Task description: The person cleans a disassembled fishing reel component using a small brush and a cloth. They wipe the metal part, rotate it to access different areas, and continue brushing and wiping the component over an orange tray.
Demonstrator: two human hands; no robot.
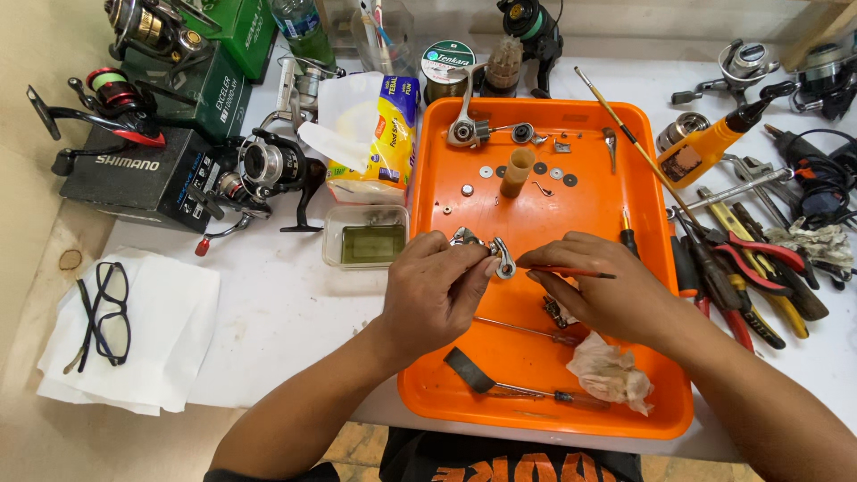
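Nearest the camera, both forearms reach over the near rim of an orange tray (420, 393) on the white bench (286, 312). Fingers of the left hand (433, 290) are closed around a small silver metal reel part (486, 250), held above the tray's middle. Those of the right hand (603, 290) pinch a thin red-handled tool (571, 271), its tip brought up just beside the part.

Judging by its look, the part is light, rigid, cast metal with smooth rounded faces, probably a little greasy and so slippery; a hold by its thicker body between thumb and fingertips seems safest, leaving the projecting lug free. The tool is slender and stiff and suits a pencil-like pinch near its front.

On the tray lie washers (486, 171), a tan cylindrical sleeve (516, 172), a reel handle arm (464, 116), a crumpled rag (611, 373) and a flat brush (469, 369).

Left of the tray stands a yellow-and-white tissue pack (384, 134), upright, with printing down its side, and a clear square dish of greenish liquid (368, 236). Further left, a black rectangular box (134, 174) with white lettering carries a spinning reel (98, 103); dark green boxes (214, 71) sit behind it. Folded spectacles (103, 312) rest on white paper. Right of the tray stands an orange squeeze bottle (705, 147) with a small label, among pliers (759, 259).
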